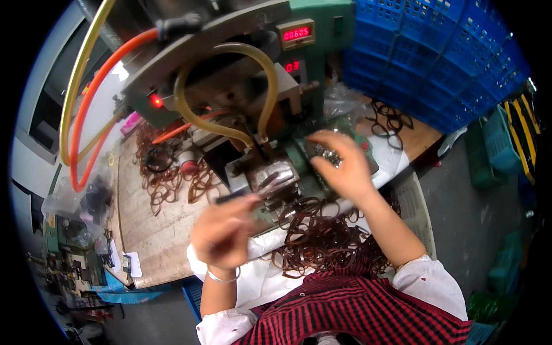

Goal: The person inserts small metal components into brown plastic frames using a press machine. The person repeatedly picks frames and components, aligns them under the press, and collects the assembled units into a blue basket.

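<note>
My left hand [221,230], smeared by motion, is closed in front of the green machine's work area. A thin, blurred dark piece [231,197] sticks out at its fingers; I cannot tell its kind. Just beyond them is a shiny metal block [275,174] on the machine. My right hand [348,172] is open, thumb and fingers apart, over a heap of small metal pieces [326,153] at the machine's right side. Between my forearms lies a big tangle of brown loop-shaped strips [333,238], some reaching up to the machine's front edge.
The green press-like machine [236,86] has red number displays [297,34], yellowish hoses [270,75] and an orange hose [75,132]. More brown loops [155,184] lie on the wooden table [138,241] at left. Blue crates [425,52] stand at the back right.
</note>
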`<state>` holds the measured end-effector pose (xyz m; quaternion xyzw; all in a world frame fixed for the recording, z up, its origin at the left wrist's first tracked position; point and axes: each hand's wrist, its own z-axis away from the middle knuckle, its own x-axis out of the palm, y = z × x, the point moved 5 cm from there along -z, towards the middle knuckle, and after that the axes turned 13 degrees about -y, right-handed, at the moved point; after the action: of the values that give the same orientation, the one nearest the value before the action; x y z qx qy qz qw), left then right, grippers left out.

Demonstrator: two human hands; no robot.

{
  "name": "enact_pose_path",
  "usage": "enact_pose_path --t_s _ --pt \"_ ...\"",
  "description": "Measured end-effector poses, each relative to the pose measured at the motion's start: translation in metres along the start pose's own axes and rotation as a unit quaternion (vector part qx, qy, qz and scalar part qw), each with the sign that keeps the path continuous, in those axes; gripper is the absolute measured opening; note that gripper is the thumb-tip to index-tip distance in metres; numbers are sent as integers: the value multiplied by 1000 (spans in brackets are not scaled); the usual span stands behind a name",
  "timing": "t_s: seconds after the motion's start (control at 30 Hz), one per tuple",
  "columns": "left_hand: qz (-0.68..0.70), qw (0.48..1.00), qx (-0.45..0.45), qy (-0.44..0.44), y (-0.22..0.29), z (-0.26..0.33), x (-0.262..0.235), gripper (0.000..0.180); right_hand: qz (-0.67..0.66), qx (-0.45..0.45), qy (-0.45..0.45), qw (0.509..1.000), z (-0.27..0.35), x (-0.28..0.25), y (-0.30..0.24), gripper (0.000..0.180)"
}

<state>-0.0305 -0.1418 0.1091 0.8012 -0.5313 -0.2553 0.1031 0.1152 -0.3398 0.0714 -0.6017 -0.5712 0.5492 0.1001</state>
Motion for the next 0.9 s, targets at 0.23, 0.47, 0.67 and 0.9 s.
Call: enact_pose_path --t_s 0.23,0.47,0.67,0.9 --pt "-295 917 140 -228 12 -15 52 24 196 44 49 978 10 -4 95 14" --pt "-269 930 100 -230 7 -7 52 25 289 -96 -102 947 1 26 72 23" --pt "-271 957 -12 -103 25 48 40 34 195 -49 43 979 -13 10 88 16" --pt "-517 795 -318 -15 -101 54 -97 12 59 54 75 994 7 -6 80 14"
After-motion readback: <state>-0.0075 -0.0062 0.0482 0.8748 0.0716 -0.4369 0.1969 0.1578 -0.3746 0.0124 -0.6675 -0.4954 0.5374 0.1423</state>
